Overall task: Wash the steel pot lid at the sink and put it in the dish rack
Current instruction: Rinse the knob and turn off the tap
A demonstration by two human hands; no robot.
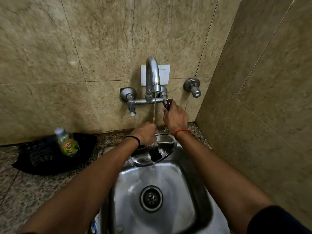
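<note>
You are standing over the steel sink (168, 191) set into the speckled table (33, 188), with water running from the tap (152, 76) onto the pot lid (166, 143), which you are holding over the back of the basin, tilted, knob (156, 153) facing you. Your left hand (146, 135) is gripping the lid's far rim, fingers curled round the edge; your right hand (175, 117) is closing its grip on the tap handle (168, 103). A soap bottle (68, 143) is standing on a dark cloth (42, 159) to the left. The lid is likely stiff, light and slippery when wet, so the knob is probably giving the surest hold. No dish rack is showing.
</note>
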